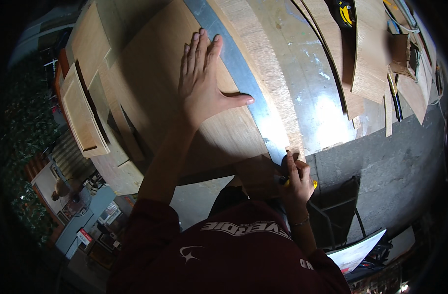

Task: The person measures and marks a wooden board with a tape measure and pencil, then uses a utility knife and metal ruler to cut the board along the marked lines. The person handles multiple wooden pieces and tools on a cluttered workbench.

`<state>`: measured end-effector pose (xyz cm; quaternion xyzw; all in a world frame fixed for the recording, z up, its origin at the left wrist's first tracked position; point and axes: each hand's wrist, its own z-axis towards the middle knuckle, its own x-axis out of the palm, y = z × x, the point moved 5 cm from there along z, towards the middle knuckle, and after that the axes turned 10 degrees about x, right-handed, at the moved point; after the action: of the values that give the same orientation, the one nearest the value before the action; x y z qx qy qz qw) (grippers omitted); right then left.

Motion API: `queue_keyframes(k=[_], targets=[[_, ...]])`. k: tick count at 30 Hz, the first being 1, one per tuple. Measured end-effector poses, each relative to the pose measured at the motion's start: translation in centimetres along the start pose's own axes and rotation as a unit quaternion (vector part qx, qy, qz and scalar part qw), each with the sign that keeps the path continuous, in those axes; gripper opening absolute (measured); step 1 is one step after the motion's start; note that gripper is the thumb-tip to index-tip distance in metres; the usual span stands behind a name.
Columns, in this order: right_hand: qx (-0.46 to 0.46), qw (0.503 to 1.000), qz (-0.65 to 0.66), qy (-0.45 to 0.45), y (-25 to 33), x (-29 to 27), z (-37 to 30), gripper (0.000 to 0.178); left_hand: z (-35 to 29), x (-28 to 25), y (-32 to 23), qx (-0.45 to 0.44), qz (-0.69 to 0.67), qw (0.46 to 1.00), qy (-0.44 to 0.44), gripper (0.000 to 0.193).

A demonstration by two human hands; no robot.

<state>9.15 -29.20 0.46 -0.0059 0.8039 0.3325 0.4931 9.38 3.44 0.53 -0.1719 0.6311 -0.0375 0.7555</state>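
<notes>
My left hand (199,90) lies flat with its fingers spread. It presses on a plywood sheet (155,78), and its fingertips and thumb reach onto a long metal straightedge (243,73). Along the sheet's right side the straightedge runs down to the near edge. There, at its lower end, my right hand (298,183) is closed round a yellow-handled utility knife (315,184). Its handle is mostly hidden by my fingers, and the blade does not show. A strip of plywood (278,93) shows to the right of the straightedge.
Several offcuts of thin wood (373,54) lie at the right of the worktable (312,83), with a black and yellow tool (346,14) among them. A small framed wooden panel (82,115) sits at the left edge. Below right stands a dark metal frame (336,210); a fan (77,201) is at lower left.
</notes>
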Motion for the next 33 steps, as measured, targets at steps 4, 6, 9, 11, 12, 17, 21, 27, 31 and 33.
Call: queue_keyframes(k=[4, 6, 9, 11, 12, 17, 21, 27, 31, 33], targets=[[-0.01, 1.0, 0.005, -0.029, 0.6, -0.1, 0.5, 0.067, -0.3, -0.2, -0.6, -0.037, -0.015, 0.999, 0.027, 0.129], [-0.016, 0.999, 0.004, -0.033, 0.6, -0.2, 0.4, 0.067, -0.7, -0.3, -1.0, -0.045, -0.026, 0.997, 0.051, 0.127], [-0.001, 1.0, -0.008, -0.02, 0.3, 0.1, 0.3, 0.066, -1.1, -0.2, -1.9, -0.035, -0.034, 0.996, 0.069, 0.128], [0.011, 1.0, -0.007, -0.023, 0.4, -0.2, 0.2, 0.066, -0.6, -0.6, -2.9, -0.044, -0.039, 0.995, 0.076, 0.131], [0.018, 1.0, -0.006, -0.024, 0.6, -0.3, 0.2, 0.065, -0.5, -0.6, -3.0, -0.046, -0.037, 0.995, 0.076, 0.132], [0.033, 0.999, -0.001, 0.006, 0.5, -0.2, 0.2, 0.066, -0.7, -0.5, -3.0, -0.062, -0.014, 0.994, 0.093, 0.136], [0.155, 0.977, 0.033, 0.142, 0.3, -1.7, 0.6, 0.071, -0.9, -0.1, -2.7, -0.09, -0.02, 0.99, 0.107, 0.142], [0.054, 0.977, 0.119, 0.167, 1.9, -7.5, 2.5, 0.055, -0.9, 0.1, -3.4, -0.137, -0.032, 0.981, 0.133, 0.144], [0.008, 0.982, 0.149, 0.116, 6.8, -9.6, 6.8, 0.052, -0.5, -0.1, -3.7, -0.166, -0.025, 0.969, 0.182, 0.144], [-0.065, 0.986, 0.137, 0.063, 8.8, -9.1, 9.4, 0.051, -0.4, 0.2, -3.9, -0.179, -0.02, 0.964, 0.194, 0.144]])
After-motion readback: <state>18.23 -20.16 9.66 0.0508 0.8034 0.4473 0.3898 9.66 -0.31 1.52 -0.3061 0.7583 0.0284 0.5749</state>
